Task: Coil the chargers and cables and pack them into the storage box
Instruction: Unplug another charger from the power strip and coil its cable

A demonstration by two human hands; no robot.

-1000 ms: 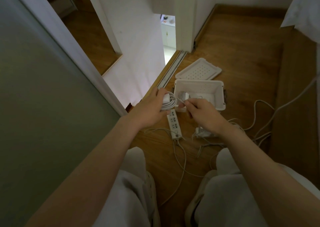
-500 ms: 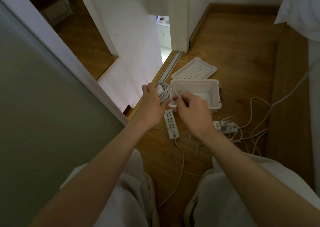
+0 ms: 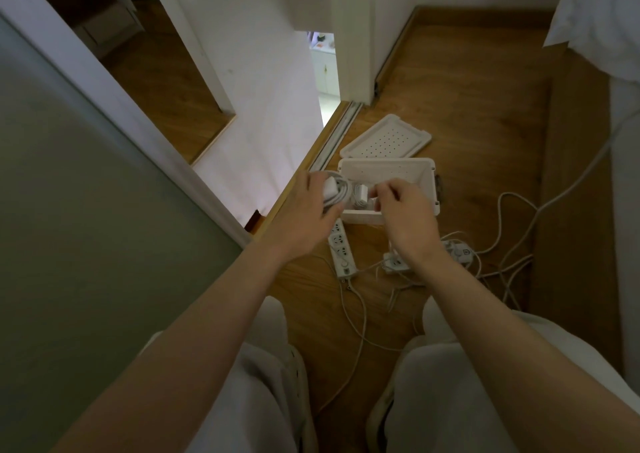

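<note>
**White coil at the box's edge, most cords not yet packed**

Fingers (image 3: pixel 306 184) of the left hand (image 3: pixel 308 210) wrap a charger coil (image 3: pixel 334 193), a white brick with its cord looped into a neat bundle. They grasp it firmly over the nine o'clock end of the storage box (image 3: pixel 429 182). Fingers (image 3: pixel 393 189) of the right hand (image 3: pixel 407 213) are curled and pinched together above the box's six o'clock wall. They look to nip the coil's free end, though the small white piece between them is hard to make out.

Inside the box, just past the coil, one white charger (image 3: pixel 362 194) already lies on the bottom. The perforated lid (image 3: pixel 384 137) is off and rests on the wooden floor (image 3: pixel 467 106), just beyond the box at twelve o'clock.

Farther out, at six o'clock from the box, a power strip (image 3: pixel 341 250) lies flat with its cord trailing toward the person's knees. At five o'clock a second strip (image 3: pixel 394 262) and an adapter (image 3: pixel 459 251) sit in a tangle of loose cables (image 3: pixel 499 220) that runs off toward three o'clock.

By my reading the job is in its early part. One item is packed and one coil is about finished and ready to drop in. Both strips and the tangle have yet to be coiled, and the lid goes on last.
</note>
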